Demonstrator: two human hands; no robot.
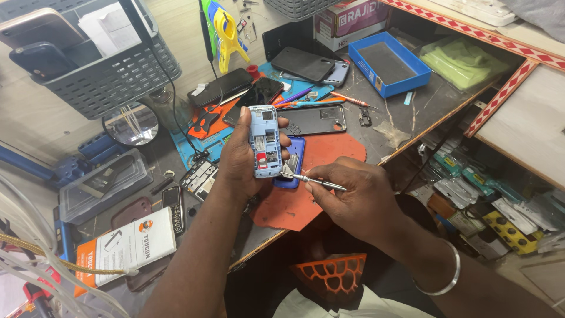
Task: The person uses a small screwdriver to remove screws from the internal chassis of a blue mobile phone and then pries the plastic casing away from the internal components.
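On the workbench [412,112], two hands: left hand [241,159] holds one phone [265,141], right hand [353,200] one tweezers [315,180].

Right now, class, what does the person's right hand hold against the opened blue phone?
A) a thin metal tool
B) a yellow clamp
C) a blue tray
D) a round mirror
A: the right hand pinches a thin metal tool whose tip meets the lower edge of the blue phone, which the left hand holds upright over the orange mat.
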